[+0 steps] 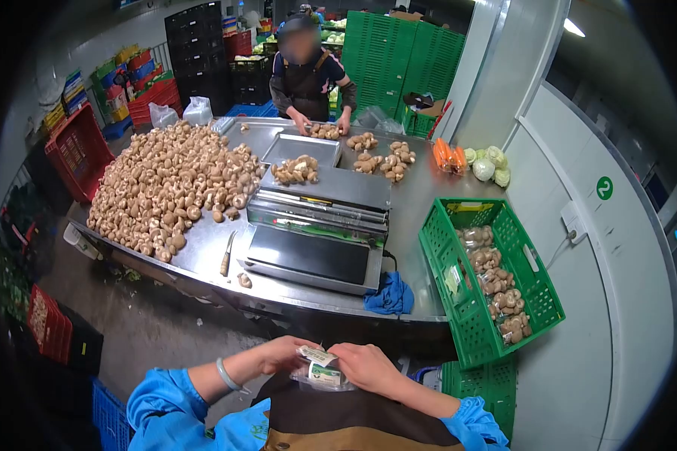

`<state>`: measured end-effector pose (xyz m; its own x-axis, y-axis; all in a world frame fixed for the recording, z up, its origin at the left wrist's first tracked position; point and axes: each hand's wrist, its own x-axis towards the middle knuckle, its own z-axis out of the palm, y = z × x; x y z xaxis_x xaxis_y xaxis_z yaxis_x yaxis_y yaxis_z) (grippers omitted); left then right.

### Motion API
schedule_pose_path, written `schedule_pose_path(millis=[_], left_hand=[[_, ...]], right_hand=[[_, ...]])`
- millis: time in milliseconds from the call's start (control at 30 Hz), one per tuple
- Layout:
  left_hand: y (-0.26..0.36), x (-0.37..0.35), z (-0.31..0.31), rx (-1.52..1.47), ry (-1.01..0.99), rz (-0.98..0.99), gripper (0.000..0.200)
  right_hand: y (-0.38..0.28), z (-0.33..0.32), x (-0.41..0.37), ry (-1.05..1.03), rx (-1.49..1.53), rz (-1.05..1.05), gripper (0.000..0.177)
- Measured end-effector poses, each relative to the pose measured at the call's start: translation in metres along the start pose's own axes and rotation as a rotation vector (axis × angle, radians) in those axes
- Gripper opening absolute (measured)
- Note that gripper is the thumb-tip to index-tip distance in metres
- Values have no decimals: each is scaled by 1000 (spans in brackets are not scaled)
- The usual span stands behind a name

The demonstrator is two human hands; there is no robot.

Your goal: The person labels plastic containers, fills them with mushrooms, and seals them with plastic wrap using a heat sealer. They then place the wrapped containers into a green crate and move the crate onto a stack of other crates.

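Note:
In front of my apron, close to my body, is a small clear plastic-wrapped pack [332, 385] with a green-and-white label on it. A second white printed label [317, 355] sticks up at its top edge, between my fingers. My left hand [280, 355] is closed on the pack's left side. From the right, my right hand [367, 367] grips the pack's other side with bent fingers. What lies inside the pack is mostly hidden; it looks pale brown.
A wrapping machine [308, 255] stands on the steel table [195, 252], beside a big mushroom heap [173, 180] and a knife [228, 254]. Right is a green crate [470, 331] of wrapped mushroom packs [496, 282]. Opposite, a co-worker [305, 83] handles mushrooms [325, 131].

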<state>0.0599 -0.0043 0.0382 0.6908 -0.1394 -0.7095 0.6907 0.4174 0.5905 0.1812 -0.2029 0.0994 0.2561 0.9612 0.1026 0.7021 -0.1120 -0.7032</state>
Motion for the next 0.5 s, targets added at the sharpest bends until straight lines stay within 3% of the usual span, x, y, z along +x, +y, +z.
schedule_pose_path(millis=[33,100,233,300,400,500], left_hand=[[8,-2,-4,135,-26,-47,36],[8,14,-23,366,2,47,61],[36,34,-33,411,-129,14,68],[38,48,-31,209,-369,-21,53],[35,85,-42,407,-558,-79,34],[51,77,-41,489,-541,-80,17]], right_hand=[[-5,-1,2,-28,-14,18,19],[-14,-3,7,-82,-45,49,22],[-17,5,16,-124,-73,-10,22],[-18,8,20,-123,-69,-39,22],[-19,5,26,-146,-65,-28,24],[-9,2,27,-131,36,-18,26]])
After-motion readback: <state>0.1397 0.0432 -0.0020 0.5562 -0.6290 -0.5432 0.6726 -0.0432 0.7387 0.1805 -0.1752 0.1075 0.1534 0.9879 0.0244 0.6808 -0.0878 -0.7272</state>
